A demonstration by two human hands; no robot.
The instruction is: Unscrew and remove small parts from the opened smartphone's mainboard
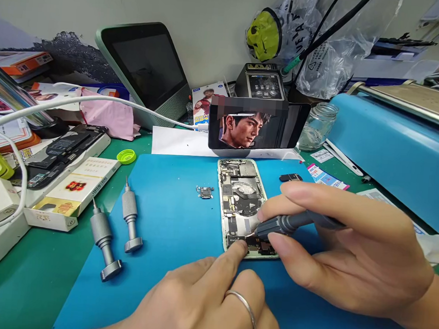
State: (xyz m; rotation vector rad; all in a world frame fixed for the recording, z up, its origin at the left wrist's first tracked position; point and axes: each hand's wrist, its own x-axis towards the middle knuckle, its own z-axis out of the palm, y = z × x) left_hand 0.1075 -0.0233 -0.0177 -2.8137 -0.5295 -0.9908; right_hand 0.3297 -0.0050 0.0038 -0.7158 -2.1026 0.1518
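An opened smartphone (pixel 245 191) lies on the blue mat, its inner boards and parts exposed. Between the thumb and fingers of my right hand (pixel 363 260) is a dark grey screwdriver (pixel 280 226), slanted so its tip meets the phone's lower end. The index finger of my left hand (pixel 210 299) stretches out onto the phone's bottom edge, close to that tip. Its other visible fingers are bent, one wearing a ring, and the thumb is hidden. A small camera-like module (pixel 204 192) lies left of the phone. Two grey screwdrivers (pixel 102 234) (pixel 130 213) rest farther left.
Behind the mat (pixel 158 280), a propped-up phone (pixel 259 127) shows a picture. A tablet-like display (pixel 144 64) leans at the back. Left are a cigarette box (pixel 77 189), a green cap (pixel 126 156) and a cable. Right are a glass jar (pixel 320 125) and a large blue machine (pixel 393 151).
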